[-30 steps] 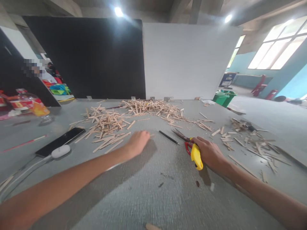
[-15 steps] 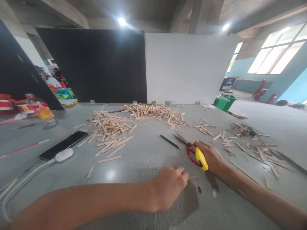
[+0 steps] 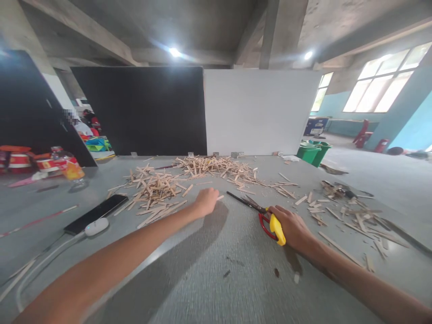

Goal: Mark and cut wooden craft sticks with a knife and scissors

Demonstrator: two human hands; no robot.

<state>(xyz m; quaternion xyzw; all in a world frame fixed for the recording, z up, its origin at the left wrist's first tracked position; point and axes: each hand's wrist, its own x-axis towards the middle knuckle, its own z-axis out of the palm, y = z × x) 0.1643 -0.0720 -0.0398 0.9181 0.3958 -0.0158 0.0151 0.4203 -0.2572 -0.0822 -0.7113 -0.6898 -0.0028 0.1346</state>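
Observation:
My left hand is closed around a small wooden stick, whose pale tip pokes out to the right. It is above the grey table, just in front of a heap of cut wooden sticks. In my right hand is a pair of scissors with yellow and red handles, the fingers wrapped round the yellow one. The blades point to the far left, over or beside a black pen. A second heap of sticks lies left of my left hand.
On the left are a black phone, a white charging puck with its cable, and a bottle. Scattered sticks and scraps lie on the right. A black panel and a white panel stand along the back.
My left hand has moved away from me, from the near table to the edge of the stick heaps, still with a stick in it. My right hand keeps the scissors in nearly the same place.

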